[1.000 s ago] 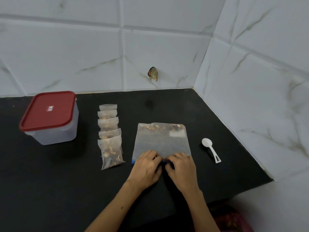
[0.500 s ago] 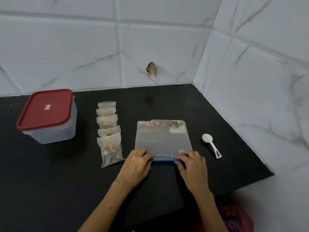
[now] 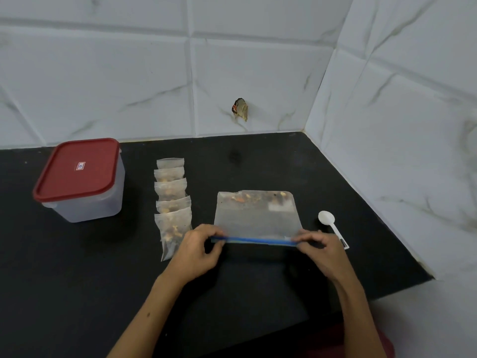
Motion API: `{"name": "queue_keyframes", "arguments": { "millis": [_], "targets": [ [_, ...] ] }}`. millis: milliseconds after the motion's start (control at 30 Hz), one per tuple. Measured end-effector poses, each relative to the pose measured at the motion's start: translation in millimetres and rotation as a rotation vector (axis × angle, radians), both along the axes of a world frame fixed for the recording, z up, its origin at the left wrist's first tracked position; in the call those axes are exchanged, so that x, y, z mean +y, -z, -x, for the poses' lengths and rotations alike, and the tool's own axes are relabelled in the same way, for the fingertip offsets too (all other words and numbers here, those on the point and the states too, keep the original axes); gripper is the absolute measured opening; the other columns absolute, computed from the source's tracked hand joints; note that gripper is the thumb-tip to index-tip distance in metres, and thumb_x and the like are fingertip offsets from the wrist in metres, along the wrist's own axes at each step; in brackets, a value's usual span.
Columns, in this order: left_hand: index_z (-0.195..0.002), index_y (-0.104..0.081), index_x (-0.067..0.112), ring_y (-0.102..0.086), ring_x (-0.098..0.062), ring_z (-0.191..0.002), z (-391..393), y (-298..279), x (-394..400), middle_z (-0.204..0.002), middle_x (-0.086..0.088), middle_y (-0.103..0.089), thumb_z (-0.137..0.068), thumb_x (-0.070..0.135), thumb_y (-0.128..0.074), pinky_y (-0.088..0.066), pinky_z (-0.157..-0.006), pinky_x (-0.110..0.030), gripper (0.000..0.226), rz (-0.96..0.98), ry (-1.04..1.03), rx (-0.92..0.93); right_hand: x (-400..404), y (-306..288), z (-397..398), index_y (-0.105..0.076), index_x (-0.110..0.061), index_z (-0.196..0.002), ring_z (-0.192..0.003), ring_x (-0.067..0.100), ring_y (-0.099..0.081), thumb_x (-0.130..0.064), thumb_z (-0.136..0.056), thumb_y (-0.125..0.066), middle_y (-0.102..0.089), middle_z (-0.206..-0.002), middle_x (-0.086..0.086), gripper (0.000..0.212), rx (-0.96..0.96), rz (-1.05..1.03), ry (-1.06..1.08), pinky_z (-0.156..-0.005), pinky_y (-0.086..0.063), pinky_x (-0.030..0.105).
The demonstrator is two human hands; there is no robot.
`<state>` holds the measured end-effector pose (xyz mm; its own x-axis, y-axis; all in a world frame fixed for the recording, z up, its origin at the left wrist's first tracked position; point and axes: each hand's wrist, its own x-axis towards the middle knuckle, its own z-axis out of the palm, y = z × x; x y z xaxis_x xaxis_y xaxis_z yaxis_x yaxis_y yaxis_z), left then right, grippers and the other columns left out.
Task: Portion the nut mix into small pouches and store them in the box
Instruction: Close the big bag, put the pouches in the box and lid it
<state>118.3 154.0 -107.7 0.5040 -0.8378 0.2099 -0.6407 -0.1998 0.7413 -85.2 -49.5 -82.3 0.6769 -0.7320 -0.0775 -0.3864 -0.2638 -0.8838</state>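
With left hand [image 3: 198,250] & right hand [image 3: 318,248] each pinching an end of the big bag's [image 3: 256,218] blue zip strip [image 3: 254,240] at centre, sealing looks done; next: open the box [image 3: 80,179] far left, load the pouches [image 3: 173,202] beside it.

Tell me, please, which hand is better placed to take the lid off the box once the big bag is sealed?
Probably the left. The left hand pinches the big bag's blue zip strip at its left end, on the side where the red-lidded box stands. The right hand would have to cross over the bag and the pouches.
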Motion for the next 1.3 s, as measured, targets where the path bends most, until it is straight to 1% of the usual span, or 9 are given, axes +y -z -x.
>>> {"name": "queue_keyframes", "arguments": {
  "millis": [67, 300, 467, 600, 700, 833, 933, 1067, 1300],
  "targets": [
    [-0.103, -0.062, 0.026, -0.062, -0.005, -0.093, -1, -6, -3, -0.1, 0.009, -0.065, -0.091, 0.012, -0.061, -0.053, -0.084, -0.019, 0.018, -0.021, -0.061, 0.102, -3, -5, -6, -0.073, -0.024, -0.078, -0.083, 0.012, -0.067, -0.001, -0.082, -0.067, -0.072, -0.083, -0.003, 0.024, -0.036, -0.065, 0.063, -0.079, -0.05, 0.022],
    [-0.11, -0.051, 0.02, -0.06, -0.008, -0.077, -5, -10, -20, -0.09, 0.004, -0.06, -0.09, 0.017, -0.063, -0.05, -0.066, -0.016, 0.024, -0.088, -0.3, 0.166, -4, 1, -20, -0.069, -0.022, -0.092, -0.079, 0.017, -0.07, -0.012, -0.08, -0.074, -0.073, -0.083, 0.006, 0.016, -0.052, -0.102, 0.212, -0.075, -0.055, 0.03],
    [-0.11, -0.051, 0.021, -0.053, -0.006, -0.082, 1, -7, -29, -0.106, 0.006, -0.047, -0.088, 0.02, -0.065, -0.05, -0.073, -0.02, 0.026, -0.192, -0.316, -0.078, 4, 14, -23, -0.059, -0.033, -0.087, -0.076, 0.012, -0.066, -0.018, -0.079, -0.075, -0.067, -0.079, -0.005, 0.024, 0.049, 0.122, 0.251, -0.072, -0.053, 0.032],
    [-0.107, -0.063, 0.014, -0.05, -0.003, -0.088, 1, -8, -29, -0.115, 0.003, -0.044, -0.092, 0.024, -0.061, -0.049, -0.086, -0.019, 0.019, -0.251, -0.258, -0.059, 2, 16, -26, -0.066, -0.022, -0.08, -0.078, 0.015, -0.064, -0.021, -0.084, -0.07, -0.067, -0.077, -0.003, 0.006, 0.077, 0.159, 0.207, -0.066, -0.045, 0.02],
    [-0.118, -0.059, 0.017, -0.043, -0.003, -0.104, -3, -14, -27, -0.123, 0.005, -0.037, -0.08, 0.037, -0.074, -0.043, -0.094, -0.018, 0.045, -0.354, -0.177, 0.003, -6, 6, -23, -0.069, -0.02, -0.09, -0.08, 0.014, -0.064, -0.033, -0.08, -0.074, -0.067, -0.084, -0.002, 0.017, 0.182, 0.026, 0.125, -0.063, -0.043, 0.018],
    [-0.13, -0.052, 0.017, -0.034, -0.004, -0.117, -8, -19, -28, -0.134, 0.004, -0.027, -0.077, 0.019, -0.077, -0.034, -0.099, -0.016, 0.059, -0.461, -0.1, 0.006, -14, 1, -19, -0.066, -0.02, -0.107, -0.093, 0.012, -0.06, -0.004, -0.063, -0.081, -0.054, -0.107, -0.003, 0.049, 0.335, 0.006, -0.024, -0.07, -0.043, 0.014],
    [-0.12, -0.06, 0.015, -0.038, -0.003, -0.112, -17, -21, -32, -0.128, 0.004, -0.033, -0.082, 0.007, -0.069, -0.037, -0.093, -0.012, 0.039, -0.416, -0.113, 0.014, -17, -2, -23, -0.069, -0.01, -0.108, -0.104, 0.016, -0.053, 0.009, -0.069, -0.069, -0.043, -0.118, 0.001, 0.044, 0.355, 0.129, -0.043, -0.081, -0.039, 0.017],
    [-0.104, -0.069, 0.014, -0.05, -0.008, -0.109, -37, -32, -38, -0.119, 0.009, -0.045, -0.087, 0.01, -0.063, -0.043, -0.087, -0.018, 0.018, -0.294, -0.104, 0.064, -27, -19, -29, -0.072, -0.005, -0.102, -0.085, 0.001, -0.053, -0.003, -0.081, -0.067, -0.051, -0.115, -0.004, 0.022, 0.28, 0.119, -0.015, -0.063, -0.04, 0.003],
    [-0.105, -0.064, 0.018, -0.064, -0.016, -0.093, -53, -48, -43, -0.099, -0.002, -0.067, -0.093, 0.011, -0.058, -0.053, -0.079, -0.027, 0.015, -0.041, -0.123, 0.315, -36, -31, -33, -0.07, -0.019, -0.089, -0.084, 0.012, -0.062, -0.012, -0.087, -0.064, -0.068, -0.093, 0.005, 0.01, 0.02, -0.127, 0.081, -0.065, -0.044, 0.021]
  ]
}}
